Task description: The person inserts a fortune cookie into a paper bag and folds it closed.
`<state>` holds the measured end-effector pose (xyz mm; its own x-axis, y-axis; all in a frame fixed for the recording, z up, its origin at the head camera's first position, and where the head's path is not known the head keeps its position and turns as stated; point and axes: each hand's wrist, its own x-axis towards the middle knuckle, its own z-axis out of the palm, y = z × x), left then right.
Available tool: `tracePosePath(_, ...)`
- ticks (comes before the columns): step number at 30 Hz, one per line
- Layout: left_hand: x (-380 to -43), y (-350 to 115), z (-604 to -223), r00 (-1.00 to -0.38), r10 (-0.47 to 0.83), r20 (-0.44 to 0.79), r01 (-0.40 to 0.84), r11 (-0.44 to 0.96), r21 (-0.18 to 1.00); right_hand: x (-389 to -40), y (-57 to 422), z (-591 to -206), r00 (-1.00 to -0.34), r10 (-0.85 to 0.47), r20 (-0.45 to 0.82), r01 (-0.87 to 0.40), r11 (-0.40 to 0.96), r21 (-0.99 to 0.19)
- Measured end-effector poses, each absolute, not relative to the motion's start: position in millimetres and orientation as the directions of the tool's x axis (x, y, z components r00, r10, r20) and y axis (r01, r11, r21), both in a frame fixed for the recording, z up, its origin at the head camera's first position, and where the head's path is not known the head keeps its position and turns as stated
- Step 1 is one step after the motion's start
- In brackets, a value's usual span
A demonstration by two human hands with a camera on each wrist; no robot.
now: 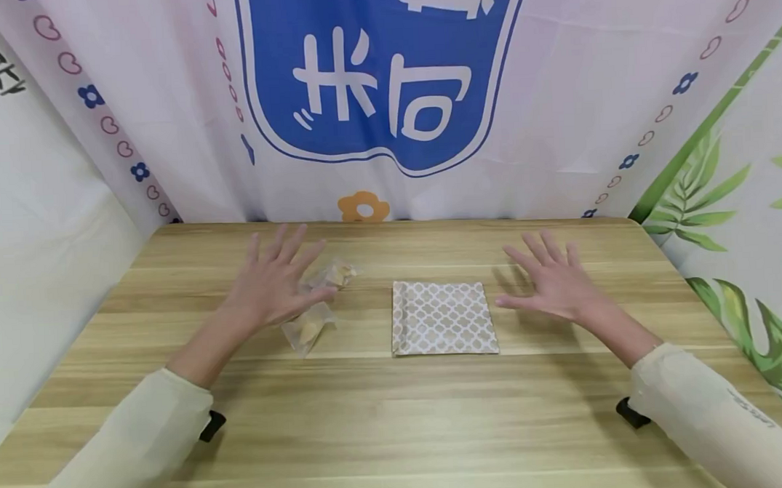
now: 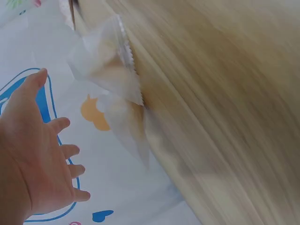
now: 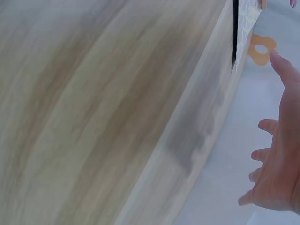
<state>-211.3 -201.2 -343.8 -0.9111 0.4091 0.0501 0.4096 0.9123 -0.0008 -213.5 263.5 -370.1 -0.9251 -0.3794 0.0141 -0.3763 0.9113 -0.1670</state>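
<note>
In the head view my left hand (image 1: 271,285) is spread above the left part of the table, its palm empty. Close beside and partly under it lie two small clear wrappers with pale yellowish pieces inside: a nearer wrapped piece (image 1: 311,327) and a farther wrapped piece (image 1: 340,274). A flat square packet (image 1: 445,318) with a beige and white lattice pattern lies at the middle of the table. My right hand (image 1: 553,284) hovers to the right of this packet, fingers spread, holding nothing. The left wrist view shows the wrapper's zigzag edge (image 2: 129,56) apart from the left hand.
A wood-grain table (image 1: 399,433) reaches back to a printed cloth (image 1: 182,122) with a blue emblem. At the right hangs a leaf-patterned cloth (image 1: 759,271); at the left, a plain white cloth (image 1: 31,252).
</note>
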Motion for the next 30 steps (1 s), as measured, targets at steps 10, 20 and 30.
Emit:
tracePosePath(10, -215, -181, -343, -0.885, 0.465, 0.031, 0.466, 0.883, 0.061, -214, 248, -371, -0.895, -0.445, 0.029, -0.443, 0.879, -0.176)
tracePosePath(20, -213, -159, -348, -0.852, 0.523, -0.003, 0.513, 0.836, 0.196, -214, 233, -372, -0.869, -0.493, 0.040, -0.487, 0.839, -0.242)
tracePosePath(30, -215, -142, -351, -0.791, 0.612, -0.008, 0.587, 0.762, 0.274, -214, 218, -375, -0.855, -0.517, 0.031, -0.486, 0.780, -0.394)
